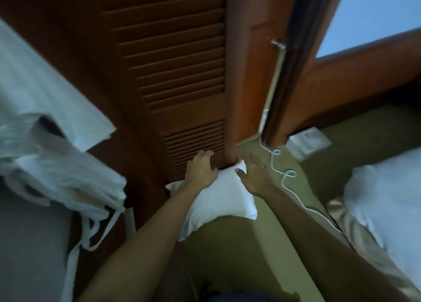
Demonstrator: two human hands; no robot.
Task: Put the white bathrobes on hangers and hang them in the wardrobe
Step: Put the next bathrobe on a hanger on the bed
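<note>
Hanging in a bunched white heap with belts trailing downward, the bathrobes (57, 165) lie well to the left of the louvred wardrobe door (177, 73), their long axis running down alongside its frame. Against the foot of that door a white pillow (218, 201) rests, and the left hand (201, 169) presses on it with fingers loosely curled toward the slats while the right hand (255, 176) hovers spread beside it, gripping nothing. Judging by this, the left hand is nearer the bathrobes.
</note>
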